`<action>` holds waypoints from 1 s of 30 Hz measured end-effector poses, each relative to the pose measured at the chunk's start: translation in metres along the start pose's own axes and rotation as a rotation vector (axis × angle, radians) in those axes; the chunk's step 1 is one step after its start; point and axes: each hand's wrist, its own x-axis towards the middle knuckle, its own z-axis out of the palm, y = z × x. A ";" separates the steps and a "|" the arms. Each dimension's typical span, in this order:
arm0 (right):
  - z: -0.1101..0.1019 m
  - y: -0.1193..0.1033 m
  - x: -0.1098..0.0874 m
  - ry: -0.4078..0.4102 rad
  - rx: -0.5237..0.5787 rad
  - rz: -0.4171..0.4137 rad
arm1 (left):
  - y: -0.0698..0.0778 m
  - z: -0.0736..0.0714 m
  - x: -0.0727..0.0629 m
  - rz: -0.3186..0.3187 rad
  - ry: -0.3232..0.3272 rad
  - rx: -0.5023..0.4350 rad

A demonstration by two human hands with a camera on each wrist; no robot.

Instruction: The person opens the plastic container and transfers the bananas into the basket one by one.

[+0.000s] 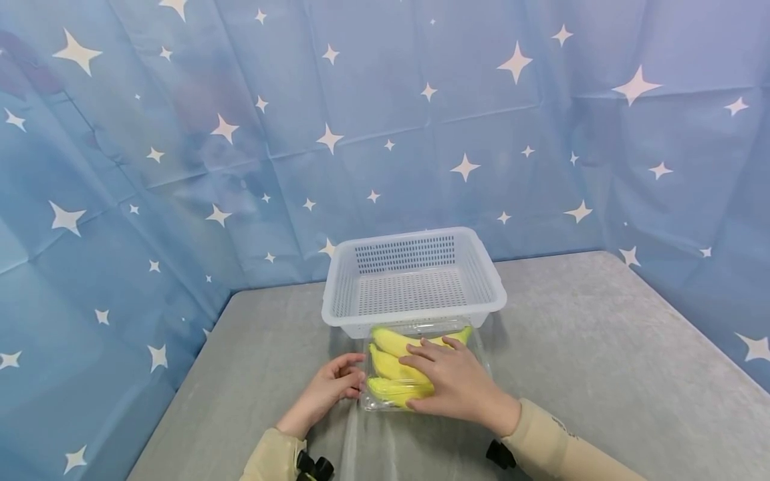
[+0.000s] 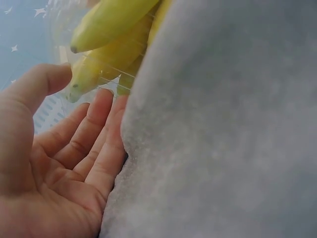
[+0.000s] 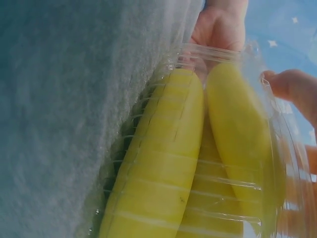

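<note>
A clear plastic box [image 1: 368, 403] lies on the table, with several yellow bananas [image 1: 388, 366] inside. My right hand [image 1: 454, 377] rests over the right part of the box, fingers spread across its top. At the box's left edge is my left hand [image 1: 333, 386], its fingertips right at the plastic. The left wrist view shows this left hand [image 2: 74, 148] with thumb and fingers apart around the box's end, near the banana tips [image 2: 81, 82]. In the right wrist view, bananas [image 3: 158, 158] show through the ribbed side wall.
A white perforated basket [image 1: 415, 317] stands directly behind the box. Grey cloth covers the table [image 1: 577, 334]. A blue curtain with white stars [image 1: 385, 100] hangs behind and along both sides.
</note>
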 end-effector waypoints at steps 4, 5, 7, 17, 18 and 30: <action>0.001 0.000 0.000 0.010 -0.001 -0.014 | 0.000 0.000 -0.001 -0.005 0.007 0.006; 0.001 0.000 0.000 0.013 -0.002 -0.018 | 0.000 0.000 -0.001 -0.006 0.008 0.008; 0.001 0.001 -0.001 0.017 -0.002 -0.024 | -0.001 0.000 -0.001 -0.008 0.009 0.011; 0.001 0.001 0.000 0.050 -0.019 -0.027 | 0.000 0.001 0.000 0.005 0.007 0.008; 0.001 0.001 0.000 0.050 -0.021 -0.027 | 0.000 0.000 0.000 0.004 0.008 0.008; 0.001 0.000 -0.001 0.039 -0.019 -0.021 | 0.000 0.001 0.000 0.002 0.002 0.013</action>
